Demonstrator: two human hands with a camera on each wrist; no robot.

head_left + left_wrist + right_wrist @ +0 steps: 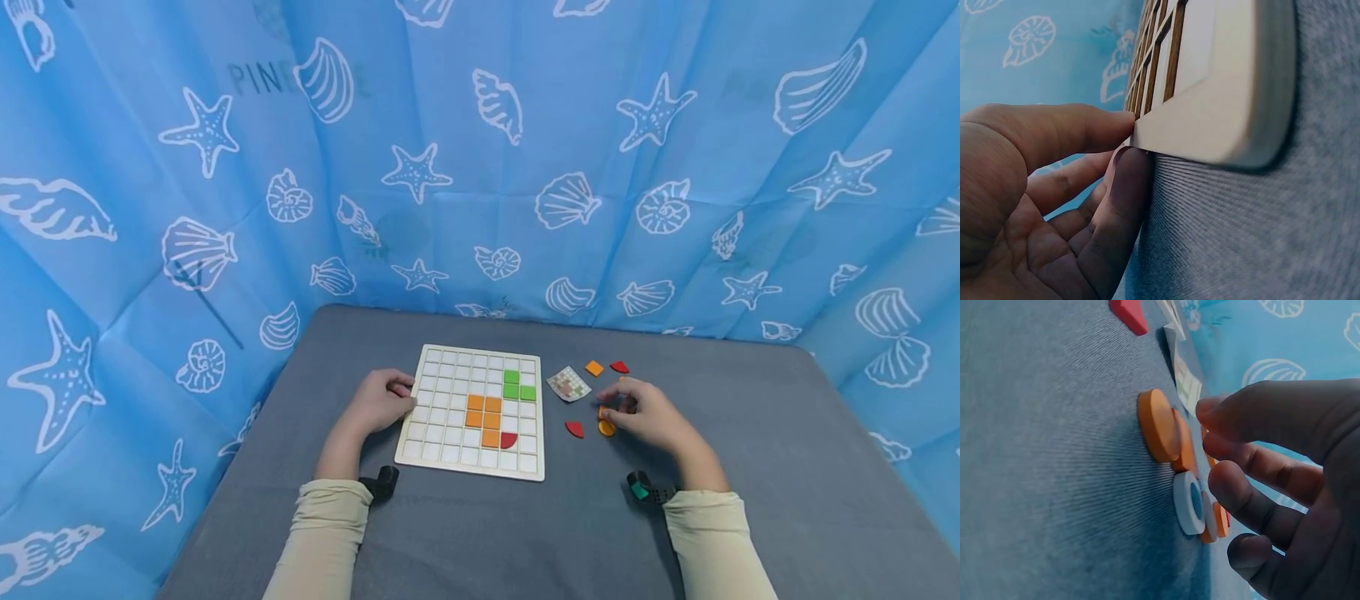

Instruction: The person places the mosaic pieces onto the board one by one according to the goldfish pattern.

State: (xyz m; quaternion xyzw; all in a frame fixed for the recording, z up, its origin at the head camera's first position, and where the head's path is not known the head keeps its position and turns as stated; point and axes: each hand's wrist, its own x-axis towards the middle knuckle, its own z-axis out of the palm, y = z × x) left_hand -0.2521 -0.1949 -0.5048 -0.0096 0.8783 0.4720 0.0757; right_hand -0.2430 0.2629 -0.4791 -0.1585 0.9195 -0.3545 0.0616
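Note:
In the head view my left hand is at the left edge of a white gridded board. The left wrist view shows its thumb on the rim and a finger against the underside, pinching the board. Green squares, several orange squares and a red quarter-circle lie in the grid. My right hand hovers over loose pieces, fingers loosely bent, with nothing visibly held. Beside its fingertips are an orange disc, an orange piece and a white ring; other pieces are partly hidden.
A small pattern card lies right of the board. Near it are a red quarter-circle, an orange square and another red piece. A grey cloth covers the table, and a blue shell-print curtain hangs behind.

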